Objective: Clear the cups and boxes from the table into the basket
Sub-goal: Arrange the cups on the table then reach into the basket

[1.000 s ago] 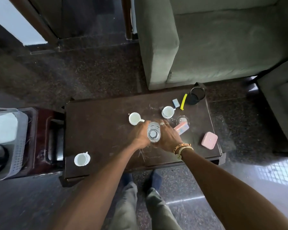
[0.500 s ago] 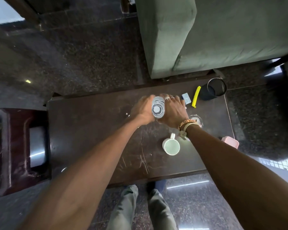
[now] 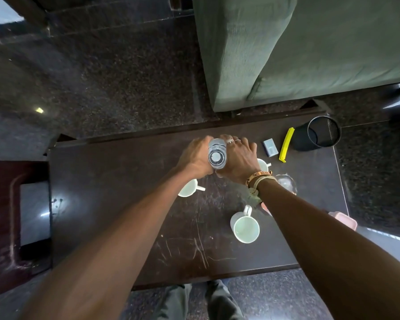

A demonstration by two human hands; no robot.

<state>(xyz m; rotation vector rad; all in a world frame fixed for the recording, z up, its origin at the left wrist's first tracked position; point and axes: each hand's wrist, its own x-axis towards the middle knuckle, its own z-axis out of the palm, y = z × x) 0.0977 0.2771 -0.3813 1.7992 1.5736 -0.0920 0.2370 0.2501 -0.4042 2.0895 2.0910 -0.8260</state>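
Both hands were curled round one clear vessel (image 3: 217,155), held upright near the far edge of the table (image 3: 116,204): the left hand (image 3: 195,158) on its left side, the right hand (image 3: 238,158) on its right. Seen end-on from above, it was probably a capped bottle, though a tumbler could not be excluded. A two-handed hold suited a smooth, tall item liable to slip. Three white mugs stood on the table: the front mug (image 3: 245,228) toward the front right corner, the left mug (image 3: 189,188) partly under the left forearm, the rear mug (image 3: 262,163) behind the right wrist. A pink box (image 3: 343,219) sat at the right edge, a small grey-blue box (image 3: 270,147) near the far right corner. The basket was not in view.
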